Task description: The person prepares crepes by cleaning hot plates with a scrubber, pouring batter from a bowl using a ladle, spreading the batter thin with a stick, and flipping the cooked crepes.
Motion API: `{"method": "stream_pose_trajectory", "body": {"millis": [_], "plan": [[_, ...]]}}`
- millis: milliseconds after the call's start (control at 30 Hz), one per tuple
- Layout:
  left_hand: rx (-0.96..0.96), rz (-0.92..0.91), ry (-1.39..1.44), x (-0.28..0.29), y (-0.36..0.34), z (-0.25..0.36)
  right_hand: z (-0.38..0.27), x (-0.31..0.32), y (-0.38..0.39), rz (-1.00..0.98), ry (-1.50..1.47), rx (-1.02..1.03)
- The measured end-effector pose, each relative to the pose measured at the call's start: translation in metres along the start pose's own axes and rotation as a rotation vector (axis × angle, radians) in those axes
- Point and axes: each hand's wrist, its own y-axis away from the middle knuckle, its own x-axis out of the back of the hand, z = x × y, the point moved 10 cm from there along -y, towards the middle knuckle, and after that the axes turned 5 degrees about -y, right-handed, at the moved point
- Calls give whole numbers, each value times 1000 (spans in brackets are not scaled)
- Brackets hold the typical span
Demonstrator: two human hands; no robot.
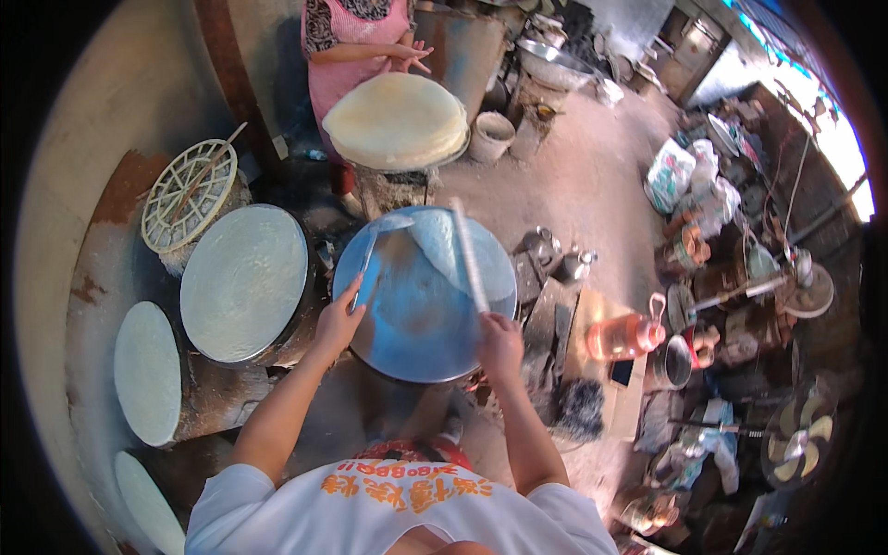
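L hand (340,313): fingers closed round handle of a thin tool (368,262), which points up & away; its wider pale end (393,223) is over far-L part of griddle; R hand (499,346): gripping near end of a long pale stick (469,259), blurred, slanting up & slightly L; can't tell if stick touches surface below.

Griddle (407,319): big, round, blue-grey, directly in front of wearer, betw. & beyond both hands; thin pale sheet (437,239) lies on its far side, next to stick; brownish patch nr middle.

Beyond griddle: stack of pale round sheets (396,120) on a stand; co-worker in pink apron (344,88) just behind it, hands held together; light bucket (493,136) R of stack.

L side: large pale disc (243,282) beside griddle; second disc (148,372) further L, partly edge-on to view; round lattice rack (190,196) above, w/ a stick across it.

R side: board (629,413) bearing reddish jug (622,337) & dark phone (622,372); metal kettle (576,265) nr griddle; fan (797,437) far R.
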Motion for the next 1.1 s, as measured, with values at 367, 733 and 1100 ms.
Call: {"method": "stream_pose_trajectory", "body": {"millis": [367, 733, 1100], "plan": [[716, -49, 104, 24, 97, 50, -3, -14, -50, -268, -310, 366], [1071, -193, 35, 15, 153, 66, -13, -34, -56, -492, -435, 534], [773, -188, -7, 13, 190, 104, -7, -56, -60, -731, -457, 661]]}}
